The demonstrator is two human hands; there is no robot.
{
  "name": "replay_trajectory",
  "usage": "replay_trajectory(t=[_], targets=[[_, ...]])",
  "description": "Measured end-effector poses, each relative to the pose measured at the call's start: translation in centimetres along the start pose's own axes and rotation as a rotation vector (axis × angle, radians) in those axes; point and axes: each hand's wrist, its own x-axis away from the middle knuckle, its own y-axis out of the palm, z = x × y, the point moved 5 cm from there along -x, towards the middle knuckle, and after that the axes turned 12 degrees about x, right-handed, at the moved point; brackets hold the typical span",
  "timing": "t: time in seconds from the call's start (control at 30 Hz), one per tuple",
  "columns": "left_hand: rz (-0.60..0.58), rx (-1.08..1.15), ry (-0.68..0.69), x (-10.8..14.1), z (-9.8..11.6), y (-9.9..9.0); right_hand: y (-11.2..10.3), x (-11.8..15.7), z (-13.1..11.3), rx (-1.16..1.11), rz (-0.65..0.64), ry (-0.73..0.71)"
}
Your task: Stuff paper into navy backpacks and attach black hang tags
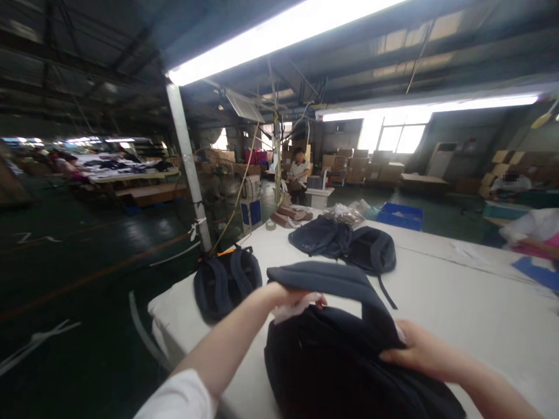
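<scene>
A dark backpack [332, 366] lies on the white table [471, 314] right in front of me, with a padded navy strap [332, 280] arched above it. My left hand [297, 298] reaches under the strap near the backpack's top edge; a crumpled whitish piece [290, 313] is at its fingers, and the strap partly covers the hand. At the right end of the strap, my right hand [406, 346] grips the navy fabric between thumb and fingers. What lies under my fingers is partly hidden.
Another backpack [227, 282] stands at the table's left edge. Farther back lie two navy backpacks [321, 235], plastic-wrapped items and a blue bin [400, 216]. A metal post [187, 166] rises at the left. A person [299, 174] stands beyond the table; others are at the right.
</scene>
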Motion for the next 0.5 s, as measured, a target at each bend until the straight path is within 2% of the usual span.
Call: replay_trajectory(t=[0.03,0.07,0.13,0.2,0.27,0.3,0.37,0.43,0.5], targets=[[-0.149,-0.097,-0.117,-1.0,-0.3,0.0,-0.2,-0.1,-0.4,-0.002,-0.033,0.000],[-0.178,-0.201,-0.133,-2.0,-0.2,-0.4,-0.5,-0.3,-0.6,0.001,-0.055,0.007],[-0.151,-0.315,-0.083,-3.8,-0.2,-1.0,-1.0,-0.8,-0.5,0.000,-0.082,0.027],[-0.306,-0.276,-0.135,-4.6,-1.1,-0.4,-1.6,-1.4,0.1,-0.007,-0.042,0.060],[-0.463,-0.141,-0.228,-4.3,-2.3,0.4,-2.2,-1.9,1.1,-0.023,0.060,0.105],[-0.482,-0.057,-0.275,-3.9,-2.8,0.5,-2.5,-2.1,1.6,-0.033,0.112,0.126],[-0.407,0.114,-0.329,-3.0,-3.5,0.1,-3.0,-2.4,2.9,-0.062,0.176,0.169],[-0.367,0.218,-0.330,-2.0,-3.8,-0.4,-3.4,-2.6,4.5,-0.099,0.216,0.245],[-0.397,0.210,-0.289,-1.2,-3.7,-0.5,-3.9,-2.7,5.9,-0.112,0.289,0.339]])
